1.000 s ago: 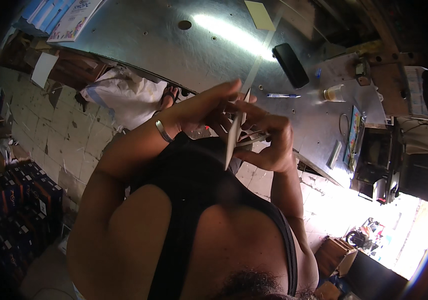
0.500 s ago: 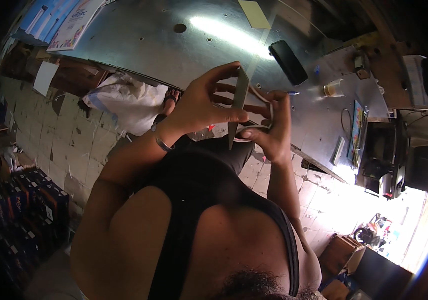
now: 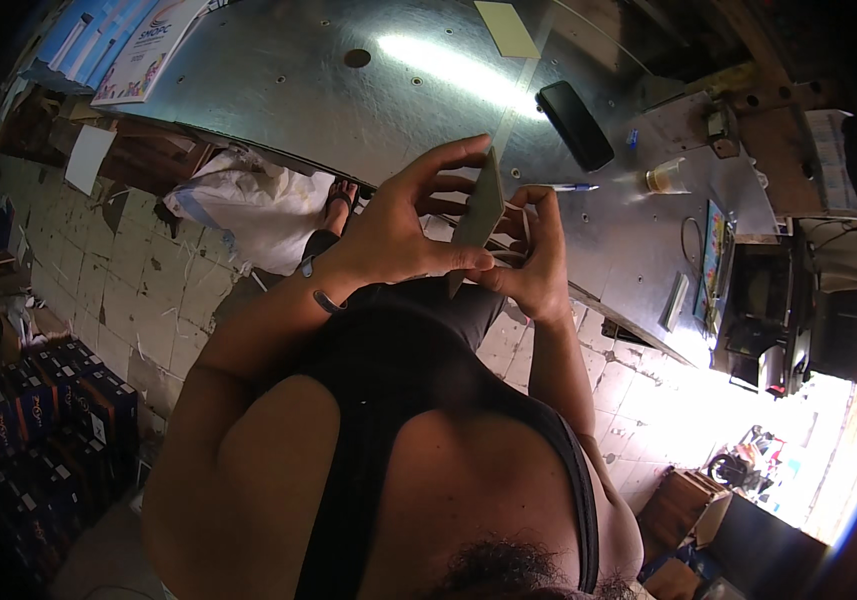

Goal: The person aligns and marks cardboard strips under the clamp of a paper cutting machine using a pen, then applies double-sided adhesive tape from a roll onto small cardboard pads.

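Note:
A flat, grey rectangular card (image 3: 481,205) stands on edge between my hands, above my lap at the table's near edge. My left hand (image 3: 416,225) grips it, thumb along the near side and fingers at the upper edge. My right hand (image 3: 540,262) closes on its right side, thumb near the left thumb and fingers curled partly behind it. Whether it is one card or several together, I cannot tell. Past the right fingers lies a pen (image 3: 573,187) on the metal table (image 3: 278,95).
A black phone (image 3: 575,125), a pale yellow card (image 3: 506,28) and a cup (image 3: 666,177) rest on the table. Printed packs (image 3: 148,50) sit at its far left. A white sack (image 3: 248,195) lies below the edge; dark boxes (image 3: 48,400) are stacked at the left.
My right hand has come left, closer to the left hand. The bent, pale-edged piece seen in it before no longer shows. The grey card has turned, showing more of its face.

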`<state>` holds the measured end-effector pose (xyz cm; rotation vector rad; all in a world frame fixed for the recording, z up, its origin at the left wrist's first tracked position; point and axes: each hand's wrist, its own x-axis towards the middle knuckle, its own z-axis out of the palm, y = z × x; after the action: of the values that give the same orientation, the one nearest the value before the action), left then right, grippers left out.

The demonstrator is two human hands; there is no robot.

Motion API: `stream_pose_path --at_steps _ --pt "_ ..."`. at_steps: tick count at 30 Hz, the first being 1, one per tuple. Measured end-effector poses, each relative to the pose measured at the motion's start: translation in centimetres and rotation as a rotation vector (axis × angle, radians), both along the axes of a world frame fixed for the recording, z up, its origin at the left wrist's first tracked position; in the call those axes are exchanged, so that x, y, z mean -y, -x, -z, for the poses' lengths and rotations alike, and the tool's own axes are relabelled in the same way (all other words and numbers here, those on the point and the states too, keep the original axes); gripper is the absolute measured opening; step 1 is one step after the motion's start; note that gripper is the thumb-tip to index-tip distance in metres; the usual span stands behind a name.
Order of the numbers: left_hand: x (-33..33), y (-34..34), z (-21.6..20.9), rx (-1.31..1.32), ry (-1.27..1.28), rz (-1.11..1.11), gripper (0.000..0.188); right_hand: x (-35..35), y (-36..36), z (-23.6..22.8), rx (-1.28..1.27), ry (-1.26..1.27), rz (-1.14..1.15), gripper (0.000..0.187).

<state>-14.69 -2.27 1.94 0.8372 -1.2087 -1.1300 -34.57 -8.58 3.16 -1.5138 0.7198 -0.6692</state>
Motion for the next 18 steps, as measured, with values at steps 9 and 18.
stream_pose_path --at_steps 9,18 --pt "-0.4 0.1 0.3 -0.198 -0.060 0.097 0.092 -0.5 -0.1 -2.1 -0.222 0.167 0.072 0.082" --pt "-0.5 0.5 0.7 -0.146 -0.119 0.012 0.098 0.0 0.1 -1.8 -0.178 0.079 0.019 0.080"
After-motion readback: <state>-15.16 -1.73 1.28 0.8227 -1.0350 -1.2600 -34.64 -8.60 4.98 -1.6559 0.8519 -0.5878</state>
